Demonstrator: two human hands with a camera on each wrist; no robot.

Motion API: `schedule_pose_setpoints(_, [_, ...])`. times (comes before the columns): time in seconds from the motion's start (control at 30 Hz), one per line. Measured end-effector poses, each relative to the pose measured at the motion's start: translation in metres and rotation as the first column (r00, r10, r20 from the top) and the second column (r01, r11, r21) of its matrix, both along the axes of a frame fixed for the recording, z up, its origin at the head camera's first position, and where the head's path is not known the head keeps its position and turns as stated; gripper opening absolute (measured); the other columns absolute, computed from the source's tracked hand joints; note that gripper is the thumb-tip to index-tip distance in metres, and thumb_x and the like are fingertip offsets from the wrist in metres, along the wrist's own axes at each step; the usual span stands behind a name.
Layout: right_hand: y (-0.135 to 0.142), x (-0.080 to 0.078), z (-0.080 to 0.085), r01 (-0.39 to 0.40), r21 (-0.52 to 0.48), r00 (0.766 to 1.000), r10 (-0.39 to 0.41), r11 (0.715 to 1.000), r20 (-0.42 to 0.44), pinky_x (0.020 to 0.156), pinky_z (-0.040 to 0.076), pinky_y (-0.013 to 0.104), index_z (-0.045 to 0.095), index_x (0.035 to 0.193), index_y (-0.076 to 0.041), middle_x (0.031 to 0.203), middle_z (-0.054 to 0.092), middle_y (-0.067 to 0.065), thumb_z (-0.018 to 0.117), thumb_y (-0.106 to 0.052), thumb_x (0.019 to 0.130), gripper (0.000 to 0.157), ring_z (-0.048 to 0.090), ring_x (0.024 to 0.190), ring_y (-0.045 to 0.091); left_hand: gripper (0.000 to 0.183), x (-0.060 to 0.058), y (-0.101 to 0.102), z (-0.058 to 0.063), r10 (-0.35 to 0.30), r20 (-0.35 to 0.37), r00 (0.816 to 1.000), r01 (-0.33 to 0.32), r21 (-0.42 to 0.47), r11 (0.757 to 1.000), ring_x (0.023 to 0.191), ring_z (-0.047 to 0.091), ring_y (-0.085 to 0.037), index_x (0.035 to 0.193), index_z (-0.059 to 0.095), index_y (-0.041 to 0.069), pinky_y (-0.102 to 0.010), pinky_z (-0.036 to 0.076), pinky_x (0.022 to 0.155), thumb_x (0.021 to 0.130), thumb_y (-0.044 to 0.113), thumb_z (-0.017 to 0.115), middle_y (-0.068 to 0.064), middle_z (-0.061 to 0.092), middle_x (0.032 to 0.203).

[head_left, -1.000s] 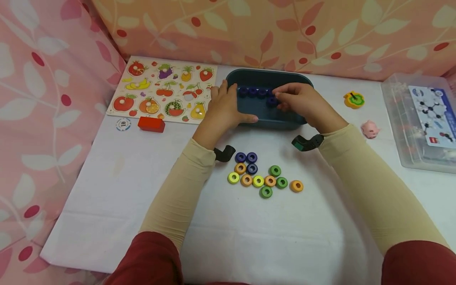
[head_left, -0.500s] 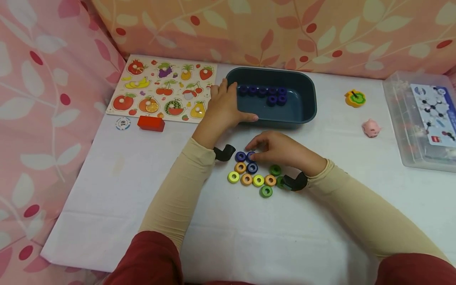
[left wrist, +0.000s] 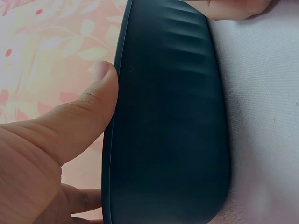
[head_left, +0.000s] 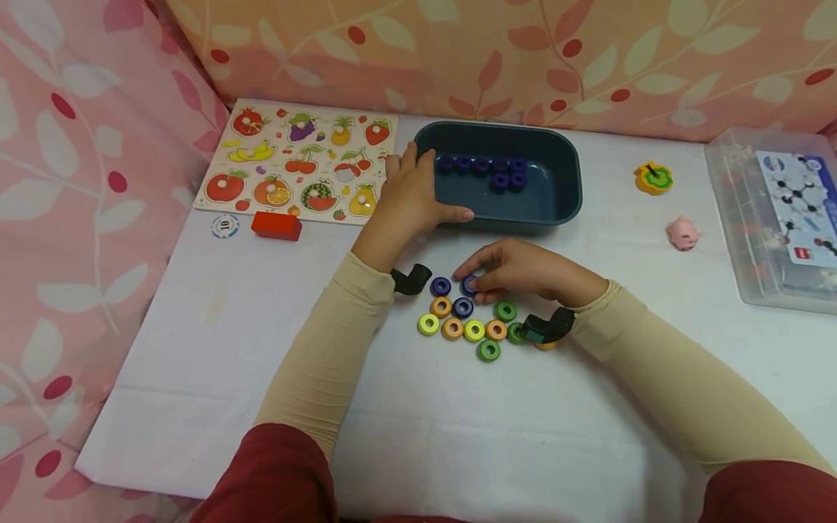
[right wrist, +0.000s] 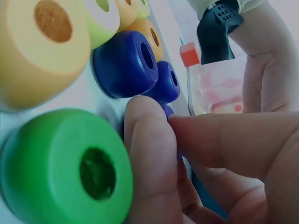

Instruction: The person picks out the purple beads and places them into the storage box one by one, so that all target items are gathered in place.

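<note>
A dark teal plastic tub (head_left: 556, 218) holds several purple beads (head_left: 500, 182) toward its back. My left hand (head_left: 412, 192) rests spread over the tub's left end, with the thumb lying along the near rim in the left wrist view. In front of the tub, my right hand (head_left: 523, 272) pinches a dark purple bead (head_left: 468, 285) between thumb and fingers; in the right wrist view the fingertips mostly hide it. Two more purple beads, one on the left (head_left: 441, 286) and one nearer (head_left: 463, 308), lie beside it. A green bead (right wrist: 65, 168) is close by the fingers.
Orange (head_left: 453, 329), yellow (head_left: 474, 331) and green (head_left: 488, 351) beads lie grouped nearer me. A fruit puzzle board (head_left: 294, 163), red block (head_left: 277, 226) and chip (head_left: 225, 226) are at left. An apple-shaped piece (head_left: 654, 178), pink pig (head_left: 683, 234) and clear box (head_left: 758, 287) stand at right.
My right hand has left the tub, where another purple bead now sits, and come down to the loose beads. It has pulled one purple bead slightly right. The left hand keeps its place.
</note>
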State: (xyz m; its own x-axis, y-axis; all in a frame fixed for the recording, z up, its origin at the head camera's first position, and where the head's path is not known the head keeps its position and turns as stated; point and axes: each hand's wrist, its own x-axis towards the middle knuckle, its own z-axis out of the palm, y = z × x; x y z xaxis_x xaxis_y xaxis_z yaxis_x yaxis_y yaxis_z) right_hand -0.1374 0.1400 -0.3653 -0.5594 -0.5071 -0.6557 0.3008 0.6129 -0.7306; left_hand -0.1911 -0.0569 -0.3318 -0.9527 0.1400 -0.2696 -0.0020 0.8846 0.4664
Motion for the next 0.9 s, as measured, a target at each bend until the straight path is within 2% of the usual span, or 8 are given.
schedule_pose_setpoints(0.23, [-0.001,-0.001,0.001,0.045,0.007,0.999,-0.045,0.999,0.031,0.070,0.056,0.021,0.069,0.125,-0.005,0.088,0.073,0.002,0.065,-0.010,0.096,0.029,0.067,0.074,0.010,0.118,0.001,0.000,0.002,0.001,-0.004,1.000,-0.001,0.010,1.000,0.148,0.012,-0.030,0.161,0.020,0.016,-0.046,0.025,0.122,0.072,0.064,0.080,-0.009,0.000,0.170])
schedule_pose_setpoints(0.53, [-0.002,0.001,-0.001,0.089,-0.017,0.996,-0.089,0.996,0.012,0.071,0.057,0.022,0.072,0.117,0.000,0.095,0.074,0.001,0.062,-0.006,0.096,0.024,0.067,0.075,0.008,0.118,0.001,-0.002,0.003,0.001,-0.003,1.000,-0.001,0.009,1.000,0.147,0.013,-0.030,0.161,0.019,0.015,-0.045,0.026,0.121,0.073,0.064,0.080,-0.009,-0.001,0.170])
schedule_pose_setpoints(0.67, [0.000,0.003,0.001,0.082,-0.022,0.997,-0.082,0.996,-0.006,0.072,0.057,0.022,0.072,0.117,0.000,0.096,0.073,0.003,0.062,-0.007,0.096,0.024,0.067,0.076,0.009,0.118,0.001,-0.002,0.001,-0.003,-0.003,1.000,0.003,0.013,1.000,0.147,0.014,-0.030,0.161,0.019,0.014,-0.044,0.027,0.121,0.074,0.064,0.080,-0.010,-0.001,0.170])
schedule_pose_setpoints(0.77, [0.005,0.003,0.013,0.078,-0.025,0.996,-0.079,0.997,-0.049,0.075,0.057,0.023,0.072,0.118,-0.002,0.097,0.073,0.005,0.065,-0.011,0.095,0.025,0.068,0.077,0.010,0.118,0.001,-0.001,0.001,-0.011,-0.003,1.000,0.012,0.012,1.000,0.146,0.014,-0.030,0.161,0.019,0.014,-0.043,0.028,0.120,0.073,0.064,0.080,-0.010,-0.001,0.170])
schedule_pose_setpoints(0.9, [0.011,-0.005,0.047,0.153,-0.049,0.979,-0.158,0.987,-0.131,0.080,0.058,0.027,0.069,0.122,-0.005,0.101,0.073,0.008,0.069,-0.016,0.096,0.028,0.070,0.080,0.013,0.120,0.001,-0.001,0.001,-0.008,0.001,1.000,0.008,0.008,1.000,0.146,0.014,-0.030,0.161,0.018,0.015,-0.043,0.027,0.120,0.072,0.066,0.080,-0.009,-0.002,0.170])
